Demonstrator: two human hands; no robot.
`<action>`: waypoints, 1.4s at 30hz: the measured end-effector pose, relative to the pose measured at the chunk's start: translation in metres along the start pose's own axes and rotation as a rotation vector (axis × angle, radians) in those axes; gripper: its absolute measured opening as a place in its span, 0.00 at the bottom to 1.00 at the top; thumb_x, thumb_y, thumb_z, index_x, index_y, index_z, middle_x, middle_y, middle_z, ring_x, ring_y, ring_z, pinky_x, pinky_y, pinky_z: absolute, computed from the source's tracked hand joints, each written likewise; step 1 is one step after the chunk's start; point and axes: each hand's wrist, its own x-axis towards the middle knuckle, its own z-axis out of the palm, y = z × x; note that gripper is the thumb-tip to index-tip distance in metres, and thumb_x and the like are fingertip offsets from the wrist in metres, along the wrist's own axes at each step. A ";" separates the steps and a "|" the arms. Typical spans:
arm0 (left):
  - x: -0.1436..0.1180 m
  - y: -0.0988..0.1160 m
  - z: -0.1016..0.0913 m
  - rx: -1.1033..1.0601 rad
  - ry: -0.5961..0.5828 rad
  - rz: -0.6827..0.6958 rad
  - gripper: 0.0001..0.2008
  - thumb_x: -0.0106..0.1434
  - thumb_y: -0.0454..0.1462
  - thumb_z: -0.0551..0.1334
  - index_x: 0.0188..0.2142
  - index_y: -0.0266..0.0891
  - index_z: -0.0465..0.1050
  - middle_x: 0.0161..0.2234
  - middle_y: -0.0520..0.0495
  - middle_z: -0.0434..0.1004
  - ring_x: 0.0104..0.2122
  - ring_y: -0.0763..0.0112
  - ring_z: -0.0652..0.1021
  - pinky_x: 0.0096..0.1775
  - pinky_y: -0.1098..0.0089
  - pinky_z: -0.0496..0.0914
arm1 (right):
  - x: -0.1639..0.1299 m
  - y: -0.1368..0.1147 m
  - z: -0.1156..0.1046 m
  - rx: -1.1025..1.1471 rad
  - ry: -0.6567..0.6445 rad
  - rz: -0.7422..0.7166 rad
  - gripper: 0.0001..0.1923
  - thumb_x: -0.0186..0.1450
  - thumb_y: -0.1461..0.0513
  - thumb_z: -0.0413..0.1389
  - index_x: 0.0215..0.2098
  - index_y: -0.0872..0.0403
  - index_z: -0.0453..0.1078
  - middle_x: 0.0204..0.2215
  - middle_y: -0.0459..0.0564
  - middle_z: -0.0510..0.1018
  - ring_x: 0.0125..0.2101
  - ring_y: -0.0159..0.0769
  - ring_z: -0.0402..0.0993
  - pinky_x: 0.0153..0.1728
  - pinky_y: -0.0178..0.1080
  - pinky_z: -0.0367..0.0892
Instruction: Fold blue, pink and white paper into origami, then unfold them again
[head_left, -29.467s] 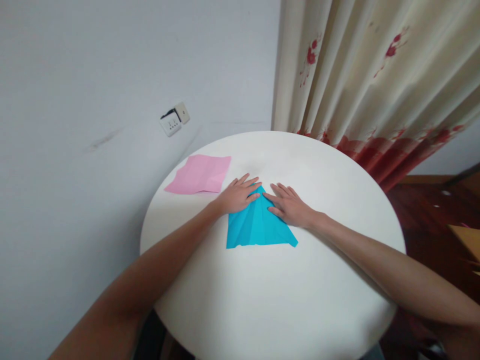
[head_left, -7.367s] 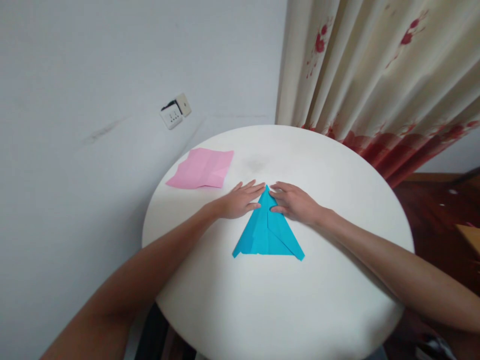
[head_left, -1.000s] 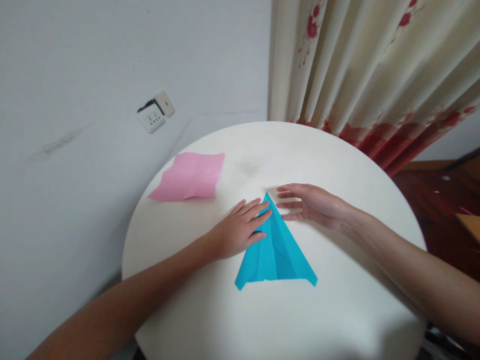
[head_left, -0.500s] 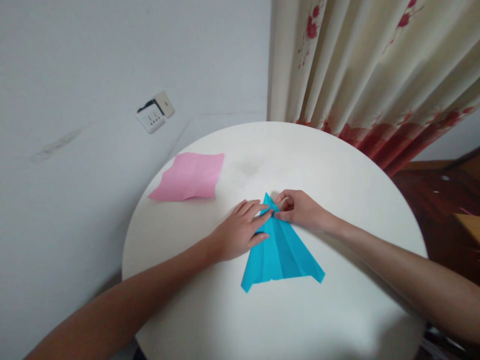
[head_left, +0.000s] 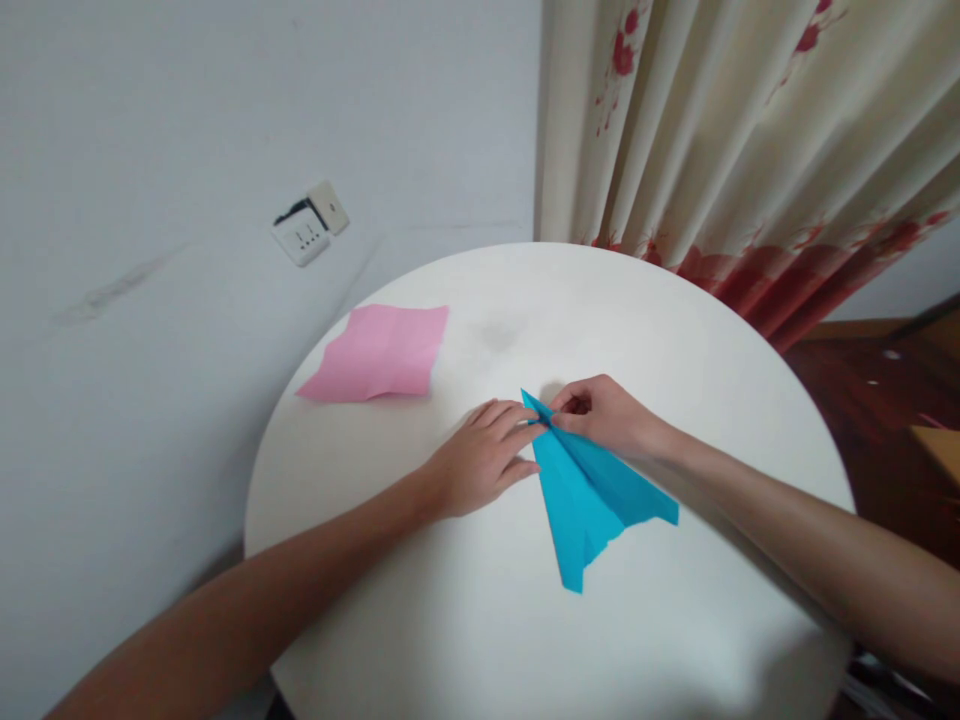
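Note:
A blue sheet of folded paper (head_left: pixel 581 490) lies on the white round table (head_left: pixel 420 620), creased lengthwise, its narrow pointed end away from me and its wide end with two small flared corners toward me. My left hand (head_left: pixel 487 455) rests at its left side. Those fingers are stretched and apart, the index and middle fingertips touching the paper just below the point. My right hand (head_left: pixel 600 412) pinches the right edge there between thumb and fingers. Both hands' fingertips nearly meet, hiding part of the narrow end.
A pink sheet of paper (head_left: pixel 382 352) with creases lies at the table's far left. Beyond stand a white wall with a socket (head_left: pixel 302 236) and a floral curtain (head_left: pixel 720 150). At the right edge is a wooden piece of furniture (head_left: pixel 941 450).
The blue paper's wide end has swung to the right, and its middle crease has become deeper. The right thumb and fingers have closed further on the edge; the left hand has barely moved.

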 end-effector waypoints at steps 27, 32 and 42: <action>-0.002 -0.043 0.002 -0.012 0.217 -0.130 0.12 0.68 0.33 0.60 0.49 0.41 0.77 0.43 0.46 0.78 0.44 0.64 0.75 0.48 0.63 0.70 | -0.025 -0.023 0.018 -1.058 -0.069 -0.230 0.13 0.72 0.62 0.52 0.52 0.51 0.73 0.42 0.55 0.71 0.40 0.42 0.68 0.38 0.41 0.64; -0.002 -0.045 0.003 -0.004 0.234 -0.211 0.06 0.67 0.34 0.63 0.40 0.40 0.80 0.36 0.47 0.78 0.39 0.65 0.75 0.42 0.66 0.69 | -0.019 -0.018 0.011 -1.079 -0.043 -0.282 0.15 0.72 0.66 0.50 0.51 0.49 0.75 0.42 0.55 0.72 0.42 0.43 0.67 0.39 0.41 0.61; -0.003 -0.049 -0.002 -0.106 0.255 -0.262 0.05 0.67 0.34 0.63 0.36 0.39 0.80 0.34 0.48 0.79 0.37 0.68 0.77 0.41 0.69 0.69 | -0.023 -0.021 0.017 -1.205 -0.039 -0.314 0.16 0.70 0.68 0.51 0.54 0.53 0.72 0.45 0.57 0.72 0.45 0.47 0.67 0.41 0.43 0.61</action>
